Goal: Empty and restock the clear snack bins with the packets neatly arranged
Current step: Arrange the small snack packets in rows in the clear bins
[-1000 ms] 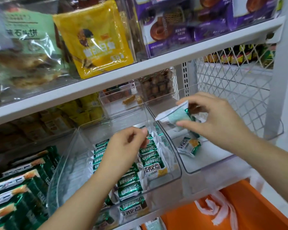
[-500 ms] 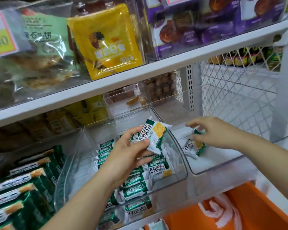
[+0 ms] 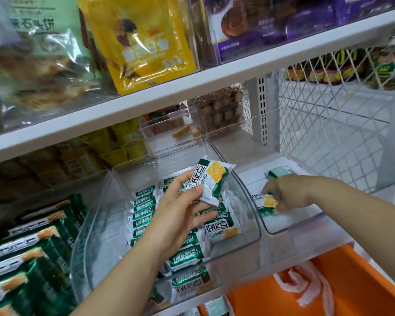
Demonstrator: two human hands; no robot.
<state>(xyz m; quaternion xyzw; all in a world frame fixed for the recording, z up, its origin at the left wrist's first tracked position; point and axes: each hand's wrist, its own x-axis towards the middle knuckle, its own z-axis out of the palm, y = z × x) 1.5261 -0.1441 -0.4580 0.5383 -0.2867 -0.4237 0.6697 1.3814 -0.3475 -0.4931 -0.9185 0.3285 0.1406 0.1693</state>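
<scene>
Now that a packet [image 3: 211,179] is up in the left hand's [image 3: 176,213] pinch above the middle bin [image 3: 249,229], the right hand [image 3: 285,192] has dropped into the right bin [image 3: 301,225] at 3 o'clock and grips a second packet [image 3: 266,202]. A third packet [image 3: 279,172] lies at that hand's 12 o'clock, so emptying looks nearly done.

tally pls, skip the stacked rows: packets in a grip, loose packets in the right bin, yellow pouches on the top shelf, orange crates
Packets in a grip: 2, raised packet in left hand, low packet in right hand
Loose packet in right bin: 1
Yellow pouch: 1
Orange crate: 1
Total: 5
</scene>
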